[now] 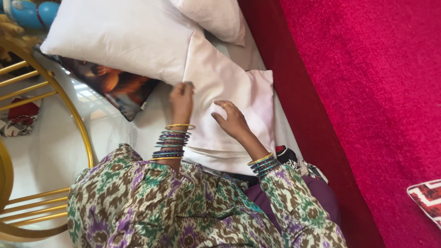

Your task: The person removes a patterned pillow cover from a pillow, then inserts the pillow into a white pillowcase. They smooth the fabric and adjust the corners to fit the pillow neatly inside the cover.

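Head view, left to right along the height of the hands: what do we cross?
Gold metal frame → printed cushion → left hand pinching the edge of the pale pink pillowcase → right hand resting on it → dark red border strip → bright red carpet.

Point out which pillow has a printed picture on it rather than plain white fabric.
It is the dark picture pillow at the left, partly tucked under the large plain white pillow. The small white pillow at the top is plain too.
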